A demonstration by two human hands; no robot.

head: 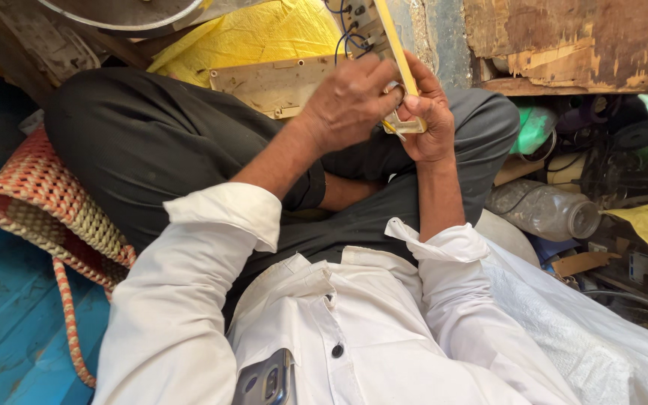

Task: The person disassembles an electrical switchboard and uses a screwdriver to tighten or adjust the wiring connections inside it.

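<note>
Both hands are working over the lap: right hand (430,120) is gripping the yellow-edged switch board (393,56) steady while left hand (350,101) is pinching at its lower corner.

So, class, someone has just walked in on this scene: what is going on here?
A person sits cross-legged and works with both hands on a yellow-edged panel with blue wires. The right hand grips its lower end; the left hand presses fingers against the same spot. A woven basket lies at the person's left, a clear plastic jar at their right.
</note>
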